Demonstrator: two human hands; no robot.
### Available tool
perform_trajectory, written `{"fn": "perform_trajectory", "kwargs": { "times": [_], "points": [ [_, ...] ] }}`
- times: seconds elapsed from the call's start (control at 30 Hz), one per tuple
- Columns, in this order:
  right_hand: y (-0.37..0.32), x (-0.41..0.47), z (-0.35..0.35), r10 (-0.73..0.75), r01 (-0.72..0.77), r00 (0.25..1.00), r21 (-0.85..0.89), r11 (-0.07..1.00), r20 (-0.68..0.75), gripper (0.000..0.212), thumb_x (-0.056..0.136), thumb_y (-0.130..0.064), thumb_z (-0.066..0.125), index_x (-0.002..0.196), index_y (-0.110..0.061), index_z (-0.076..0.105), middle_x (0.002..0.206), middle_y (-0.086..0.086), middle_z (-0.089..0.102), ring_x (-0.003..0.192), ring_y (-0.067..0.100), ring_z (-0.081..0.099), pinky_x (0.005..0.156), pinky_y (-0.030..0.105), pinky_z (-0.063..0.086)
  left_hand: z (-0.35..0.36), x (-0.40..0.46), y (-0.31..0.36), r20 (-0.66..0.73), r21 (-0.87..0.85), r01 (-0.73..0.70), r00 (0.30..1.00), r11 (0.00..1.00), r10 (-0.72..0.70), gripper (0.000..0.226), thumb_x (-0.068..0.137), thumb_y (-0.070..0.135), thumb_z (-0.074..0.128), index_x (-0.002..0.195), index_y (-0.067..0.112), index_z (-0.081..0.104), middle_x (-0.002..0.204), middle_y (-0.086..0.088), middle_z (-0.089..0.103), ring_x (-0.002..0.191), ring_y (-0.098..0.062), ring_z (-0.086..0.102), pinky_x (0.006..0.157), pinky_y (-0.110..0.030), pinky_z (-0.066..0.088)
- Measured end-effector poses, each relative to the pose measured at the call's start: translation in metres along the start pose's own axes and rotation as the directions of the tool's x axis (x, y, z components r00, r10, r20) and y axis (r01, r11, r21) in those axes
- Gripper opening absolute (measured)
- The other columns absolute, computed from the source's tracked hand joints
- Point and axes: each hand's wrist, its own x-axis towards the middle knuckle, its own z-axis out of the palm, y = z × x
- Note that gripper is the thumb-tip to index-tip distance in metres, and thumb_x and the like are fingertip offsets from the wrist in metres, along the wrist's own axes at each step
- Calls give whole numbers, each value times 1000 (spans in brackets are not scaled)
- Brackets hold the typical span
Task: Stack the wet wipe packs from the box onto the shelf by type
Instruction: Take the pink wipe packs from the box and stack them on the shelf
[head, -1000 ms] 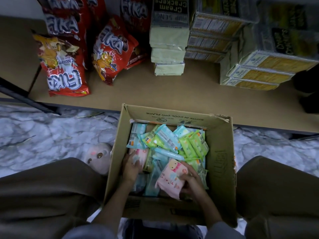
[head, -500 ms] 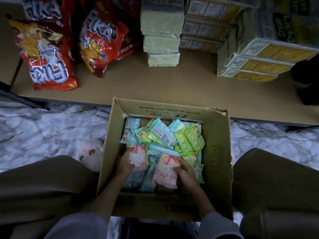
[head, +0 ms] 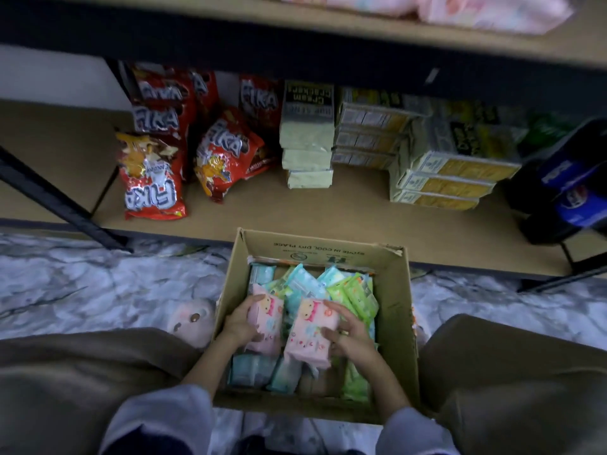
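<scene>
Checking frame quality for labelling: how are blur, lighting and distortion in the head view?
Head view: dim overall; the upper shelf and the pink packs on it are motion-smeared; wide-angle bending shows at the edges; the box and both hands, left and right, are fairly sharp.

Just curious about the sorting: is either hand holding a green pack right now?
No, the left hand and the right hand each grip a pink pack, while the green packs lie in the box.
</scene>
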Motion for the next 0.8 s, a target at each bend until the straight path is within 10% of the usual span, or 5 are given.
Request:
{"fn": "perform_trajectory", "kwargs": {
  "times": [0.33, 0.8],
  "points": [
    [-133, -81, -35, -382, 382, 915, -31, 924, -125, 48, 83, 11, 59, 124, -13, 52, 93, 7, 64, 66, 4, 66, 50, 22, 52, -54, -87, 155, 32, -7, -464, 885, 886, 464, 81, 52, -9, 74, 114, 37, 50, 120, -6, 51, 105, -21, 53, 81, -30, 51],
    [-298, -179, -69, -764, 770, 607, -79, 634, -217, 37, 89, -2, 56, 114, -29, 59, 114, 8, 63, 102, 22, 63, 62, 21, 58, -121, -229, 322, -106, -33, -823, 568, 568, 816, 78, 67, -8, 76, 124, 38, 46, 126, -3, 51, 108, -23, 58, 80, -32, 57]
  ]
}}
